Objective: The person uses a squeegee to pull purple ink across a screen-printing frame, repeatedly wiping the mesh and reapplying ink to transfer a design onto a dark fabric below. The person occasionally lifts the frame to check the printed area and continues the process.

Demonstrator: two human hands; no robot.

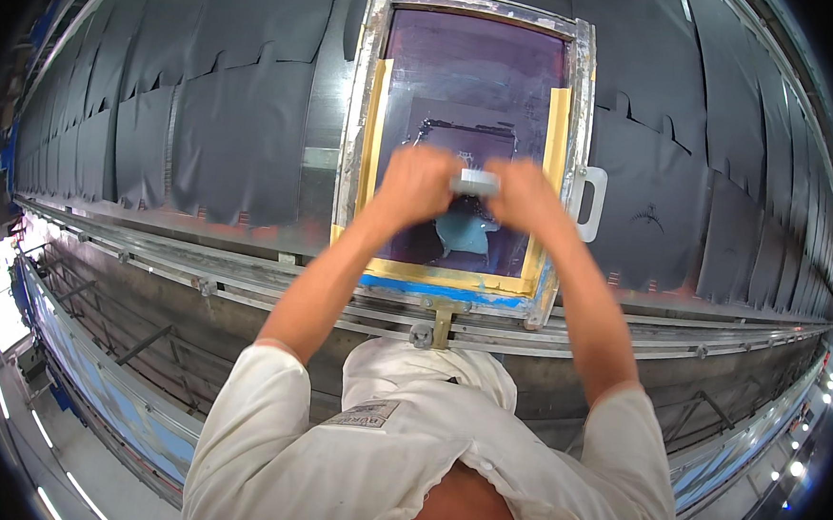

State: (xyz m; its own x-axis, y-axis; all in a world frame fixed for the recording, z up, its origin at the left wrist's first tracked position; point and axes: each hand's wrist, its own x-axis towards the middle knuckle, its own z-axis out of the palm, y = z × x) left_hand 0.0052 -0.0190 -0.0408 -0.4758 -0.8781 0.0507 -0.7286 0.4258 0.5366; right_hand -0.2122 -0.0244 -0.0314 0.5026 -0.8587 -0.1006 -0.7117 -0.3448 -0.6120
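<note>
Both my fists are wrapped round a squeegee [479, 182], whose pale grey bar shows in the gap between them. My left hand [419, 181] grips its left end, and my right hand [523, 196] has the right end; both are slightly blurred. Beneath them lies a screen-printing frame [582, 99] with worn metal sides, a purple mesh [476, 59] and yellow tape [557, 135] along its inner edges. A patch of light blue ink [463, 234] sits on the mesh, on my side of the squeegee. The hands hide the squeegee's ends and part of the mesh.
Dark fabric pieces [238, 139] lie in rows on the long table to the left, with more dark pieces [655, 179] to the right. A white handle [591, 204] juts from the frame's right side. Metal rails [243, 283] run along the table's near edge.
</note>
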